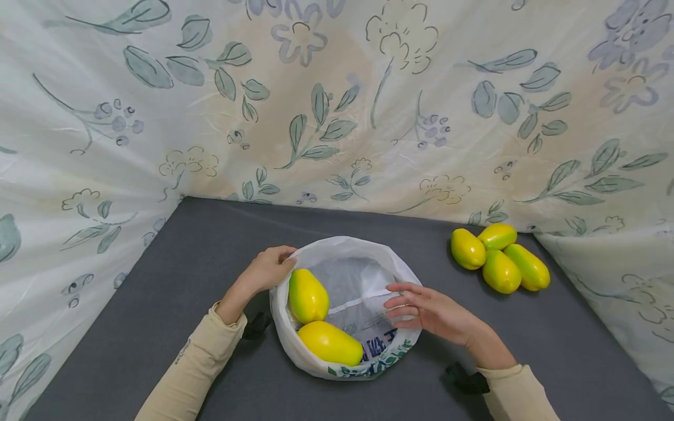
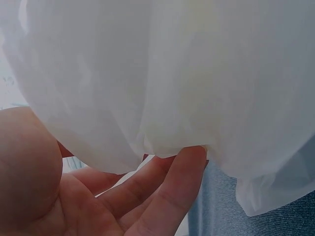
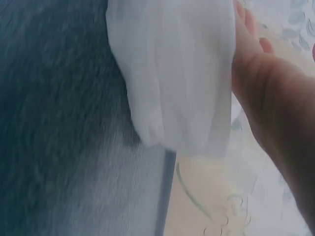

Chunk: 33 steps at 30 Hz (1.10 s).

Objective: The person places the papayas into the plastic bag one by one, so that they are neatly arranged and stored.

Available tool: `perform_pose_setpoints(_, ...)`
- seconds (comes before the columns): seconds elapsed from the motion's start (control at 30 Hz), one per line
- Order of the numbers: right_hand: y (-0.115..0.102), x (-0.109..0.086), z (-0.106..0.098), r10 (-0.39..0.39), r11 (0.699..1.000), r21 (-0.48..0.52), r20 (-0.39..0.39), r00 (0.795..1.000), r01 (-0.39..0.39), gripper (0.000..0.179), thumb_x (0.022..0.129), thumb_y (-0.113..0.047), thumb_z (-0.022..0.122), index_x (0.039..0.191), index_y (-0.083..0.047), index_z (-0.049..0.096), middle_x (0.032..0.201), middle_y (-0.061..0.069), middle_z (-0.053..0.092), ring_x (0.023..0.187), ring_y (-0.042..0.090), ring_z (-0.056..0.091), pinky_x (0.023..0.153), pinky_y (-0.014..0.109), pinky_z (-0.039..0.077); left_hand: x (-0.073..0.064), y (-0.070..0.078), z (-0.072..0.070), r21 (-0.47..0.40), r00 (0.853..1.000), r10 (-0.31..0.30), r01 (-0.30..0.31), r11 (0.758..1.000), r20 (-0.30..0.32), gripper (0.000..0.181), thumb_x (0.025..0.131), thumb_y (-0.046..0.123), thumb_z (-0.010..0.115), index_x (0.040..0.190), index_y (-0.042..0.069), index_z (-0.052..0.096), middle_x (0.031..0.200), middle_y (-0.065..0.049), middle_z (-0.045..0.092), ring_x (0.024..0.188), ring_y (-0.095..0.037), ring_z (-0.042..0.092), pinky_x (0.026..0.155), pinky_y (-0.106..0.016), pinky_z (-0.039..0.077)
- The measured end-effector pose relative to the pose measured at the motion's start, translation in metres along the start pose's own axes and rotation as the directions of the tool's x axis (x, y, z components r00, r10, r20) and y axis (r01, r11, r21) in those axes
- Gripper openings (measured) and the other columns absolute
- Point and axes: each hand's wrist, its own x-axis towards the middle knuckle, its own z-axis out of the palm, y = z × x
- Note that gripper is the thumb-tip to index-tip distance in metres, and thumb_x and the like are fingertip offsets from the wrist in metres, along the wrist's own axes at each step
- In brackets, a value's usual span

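Note:
A white plastic bag (image 1: pixel 405 266) stands with its mouth spread wide in the head view, green leaf print and dark lettering near its front. Two yellow mango-like fruits lie inside: one at the left (image 1: pixel 308 297), one at the front (image 1: pixel 330 344). My left hand (image 1: pixel 268 270) holds the bag's upper left rim; in the left wrist view its fingers (image 2: pixel 172 189) curl against the thin plastic. Over the right rim reaches my right hand (image 1: pixel 434 310), fingers loosely extended into the opening and holding no fruit. The right wrist view shows this hand (image 3: pixel 251 59) beside the bag's outer side.
Several more yellow fruits (image 1: pixel 502 272) sit clustered at the table's back right. The dark grey tabletop (image 1: pixel 210 245) is bordered at the back and sides by a floral curtain (image 1: pixel 326 117). Black wrist straps show under both forearms.

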Motion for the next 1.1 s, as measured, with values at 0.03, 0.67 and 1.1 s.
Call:
perform_pose_setpoints(0.03,-0.001,-0.002,-0.003,-0.013,1.000,0.020,0.000,1.000,0.013,0.037,0.106,-0.014,0.029,0.140,-0.007,0.041,0.125,0.015,0.056,0.116,0.030,0.054,0.098,0.044,0.041,0.000,0.000,0.000,0.001,1.000,0.001,-0.001,1.000,0.000,0.039,0.099,0.020,0.051,0.134,0.004,0.053,0.117,-0.018,0.059,0.092,-0.027,0.060,0.071,-0.039,0.053)
perform_pose_setpoints(0.67,-0.013,-0.020,-0.026,-0.093,0.984,0.135,-0.187,0.978,0.119,0.047,0.106,-0.036,0.017,0.135,-0.015,0.047,0.129,0.012,0.054,0.116,0.025,0.053,0.099,0.041,0.040,-0.001,-0.002,-0.001,0.013,1.000,0.021,-0.022,1.000,0.003,0.039,0.099,0.018,0.050,0.134,0.001,0.052,0.117,-0.021,0.058,0.091,-0.029,0.059,0.071,-0.039,0.052)
perform_pose_setpoints(1.1,-0.016,-0.033,-0.042,-0.214,0.946,0.199,-0.210,0.954,0.256,0.051,0.106,-0.034,0.014,0.137,-0.013,0.048,0.129,0.010,0.055,0.115,0.025,0.053,0.099,0.039,0.040,-0.001,-0.001,-0.001,0.000,1.000,0.026,-0.026,1.000,0.011,0.039,0.099,0.018,0.050,0.134,0.002,0.052,0.117,-0.020,0.059,0.092,-0.028,0.060,0.072,-0.039,0.052)
